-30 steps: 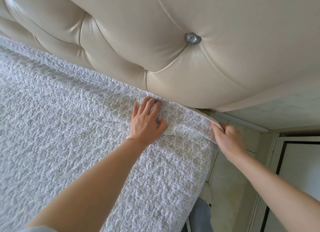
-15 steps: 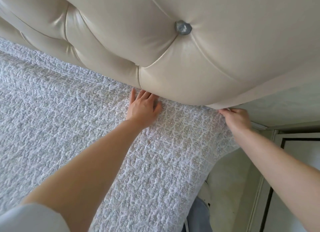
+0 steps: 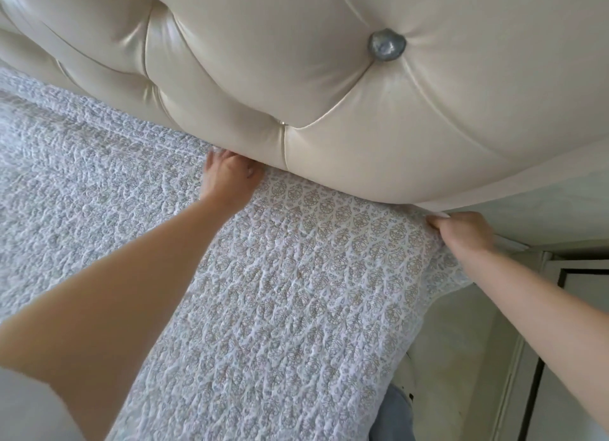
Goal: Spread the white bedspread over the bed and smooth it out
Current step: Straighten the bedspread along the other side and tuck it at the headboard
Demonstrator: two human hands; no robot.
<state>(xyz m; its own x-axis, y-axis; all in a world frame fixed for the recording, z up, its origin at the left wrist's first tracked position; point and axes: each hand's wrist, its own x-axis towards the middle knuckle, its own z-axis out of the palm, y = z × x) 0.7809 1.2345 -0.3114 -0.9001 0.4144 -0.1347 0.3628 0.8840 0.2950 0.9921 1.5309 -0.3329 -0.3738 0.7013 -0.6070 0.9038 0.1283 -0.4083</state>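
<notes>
Tufted cream headboard [image 3: 329,78] above bed; white bedspread [image 3: 263,292] laid flat, top edge along its base — left hand [image 3: 227,177] open, fingers tucking there; right hand [image 3: 461,231] pinching the corner at the bedside, the nearer to the overhang.

We cannot see the fingertips of the left hand [image 3: 229,177], which vanish under the bulging lower edge of the cream tufted leather headboard [image 3: 329,88], itself cut off at the top and both sides. At the headboard's right end, the right hand [image 3: 463,231] is closed over the corner of the white quilted bedspread with the beige medallion print [image 3: 296,292], hiding that corner. Below the headboard the bedspread runs out of frame leftward and downward.
</notes>
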